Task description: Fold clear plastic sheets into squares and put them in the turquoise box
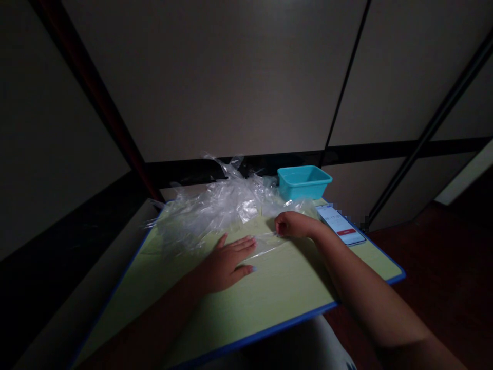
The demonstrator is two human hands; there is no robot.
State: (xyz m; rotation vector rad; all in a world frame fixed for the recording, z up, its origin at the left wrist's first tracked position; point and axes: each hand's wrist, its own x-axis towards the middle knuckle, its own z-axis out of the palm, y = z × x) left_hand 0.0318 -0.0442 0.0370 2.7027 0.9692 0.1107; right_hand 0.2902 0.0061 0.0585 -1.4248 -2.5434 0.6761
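A clear plastic bag lies flat on the yellow-green table between my two hands. My left hand rests palm down with its fingers spread, the fingertips at the bag's left end. My right hand is closed in a pinch at the bag's right end; its fingertips are partly hidden by the hand itself. Just beyond my hands spreads a loose heap of crumpled clear plastic bags.
A turquoise plastic basin stands at the back right of the table. A phone with its screen lit lies near the right edge, beside my right forearm. Behind the table rises a panelled cabinet front.
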